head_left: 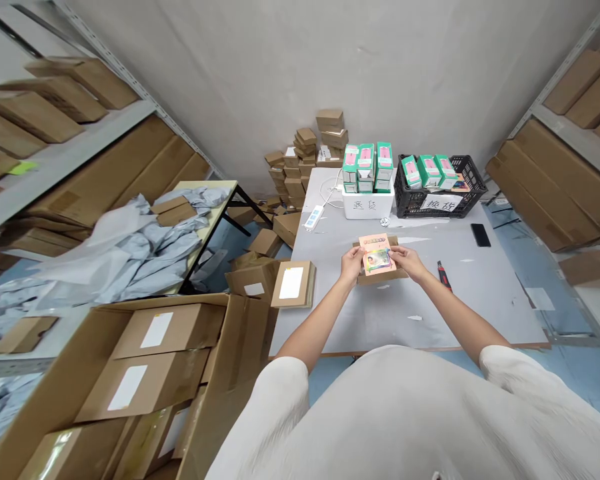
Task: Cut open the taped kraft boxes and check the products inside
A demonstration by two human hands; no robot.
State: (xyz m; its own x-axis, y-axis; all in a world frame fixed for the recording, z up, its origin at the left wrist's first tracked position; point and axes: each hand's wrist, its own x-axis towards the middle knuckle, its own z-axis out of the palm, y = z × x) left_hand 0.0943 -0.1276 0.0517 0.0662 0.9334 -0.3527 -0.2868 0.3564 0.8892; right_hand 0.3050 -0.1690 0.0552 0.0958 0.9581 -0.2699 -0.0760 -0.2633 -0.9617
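Between my two hands is a pinkish-orange printed card (378, 255) with a rainbow-edged picture; it could be a thin booklet. My left hand (351, 264) pinches its left edge, and my right hand (409, 260) grips its right edge. Directly beneath the card lies a small brown cardboard box (375, 278) on the grey table (325, 327), its inside mostly hidden by the card. To the right of my right hand rests a red and black utility knife (445, 275).
Behind the hands stand a white bin (369, 207) and a black crate (435, 208), both holding green and pink boxes. A power strip (314, 217) and a phone (481, 235) lie on the table. A large carton (240, 353) of parcels stands at left.
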